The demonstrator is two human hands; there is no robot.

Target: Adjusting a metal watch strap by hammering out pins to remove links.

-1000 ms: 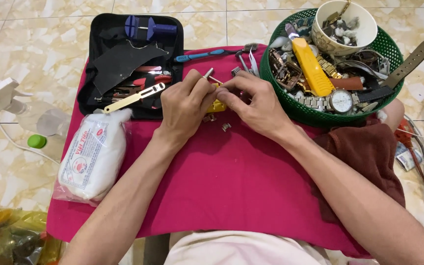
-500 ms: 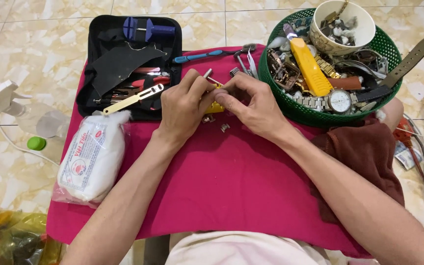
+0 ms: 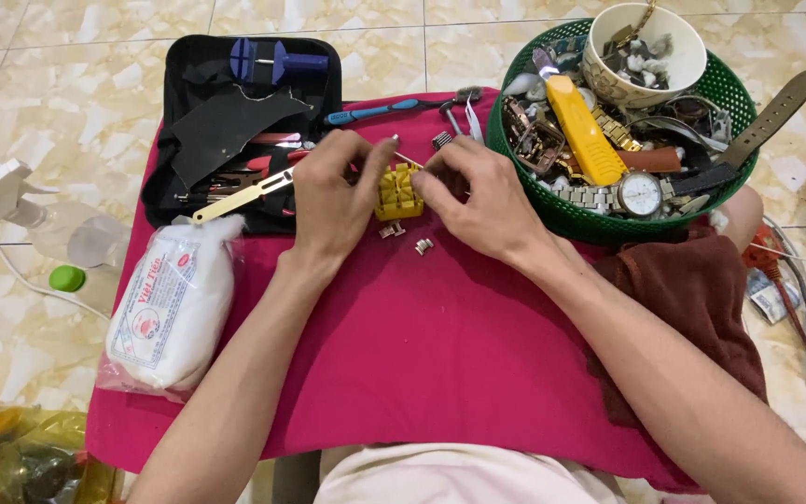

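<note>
My left hand and my right hand meet over a small yellow slotted holder block on the magenta cloth. Left fingers pinch the block's left side and a thin metal pin that pokes out above it. Right fingertips close on the block's right edge. Two small metal band links lie loose on the cloth just below the block, apart from both hands.
A black tool case with a brass-handled tool lies at the back left. A green basket of watches, straps and a white bowl stands at the back right. A white bag rests left; a brown cloth right.
Both hands stay together over the yellow block. The fingers have shifted slightly, so more of the block shows between them now.
</note>
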